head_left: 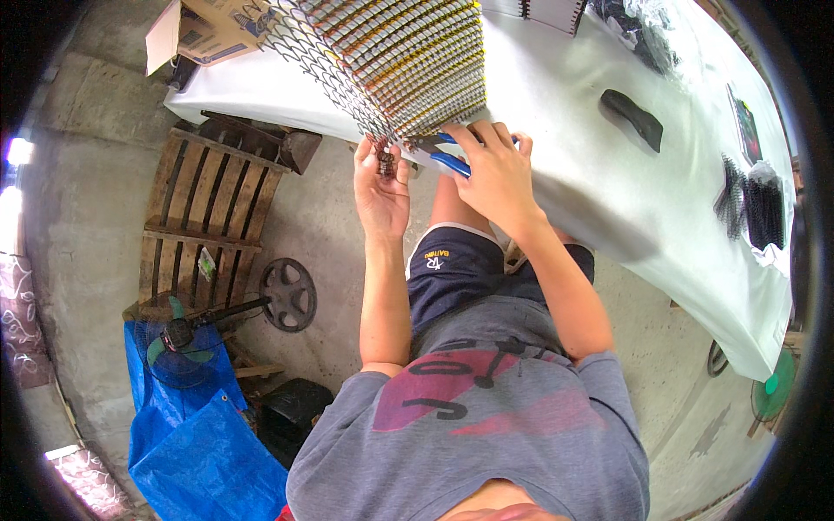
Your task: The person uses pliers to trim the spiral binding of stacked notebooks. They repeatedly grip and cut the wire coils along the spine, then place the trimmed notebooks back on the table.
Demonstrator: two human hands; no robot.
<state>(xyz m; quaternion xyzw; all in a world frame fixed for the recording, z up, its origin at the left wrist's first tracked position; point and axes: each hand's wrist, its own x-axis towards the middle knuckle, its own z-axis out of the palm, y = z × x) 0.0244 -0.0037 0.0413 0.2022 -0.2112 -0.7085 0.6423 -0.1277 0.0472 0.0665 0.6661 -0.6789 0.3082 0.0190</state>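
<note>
1. The person sits at the near edge of a table (556, 95) with a white cover.
2. A big stack of wire mesh (408, 56) lies at the table's left end, and its corner hangs over the near edge.
3. The right hand (495, 169) is closed around blue-handled pliers (447, 154). The pliers' tip points at the hanging corner of the mesh.
4. The left hand (380, 187) is half curled, palm up, just under that corner. Its fingers pinch a small dark piece (385, 161) of wire.
5. A black flat thing (632, 118) lies further right on the table.
6. A wooden pallet (208, 204) and a small fan (178, 334) are on the floor to the left.
</note>
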